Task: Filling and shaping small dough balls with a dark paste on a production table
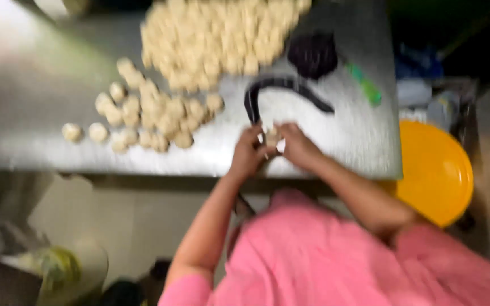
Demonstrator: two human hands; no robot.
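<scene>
Hands meet at the grey metal tabletop (pixel 41 85) edge. Left hand (pixel 249 154) and right hand (pixel 298 146) pinch one small pale dough piece (pixel 271 137) between them. Heaped pale dough balls (pixel 154 110) lie nearby.

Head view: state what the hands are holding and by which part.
Both the left hand and the right hand pinch a small pale dough piece between their fingertips; blur hides the exact grip.

A food-preparation kitchen, judging by the steel worktable (pixel 41 90) heaped with small dough pieces (pixel 222 34), a yellow plastic tub (pixel 435 170) standing beside it on a tiled floor.
</scene>
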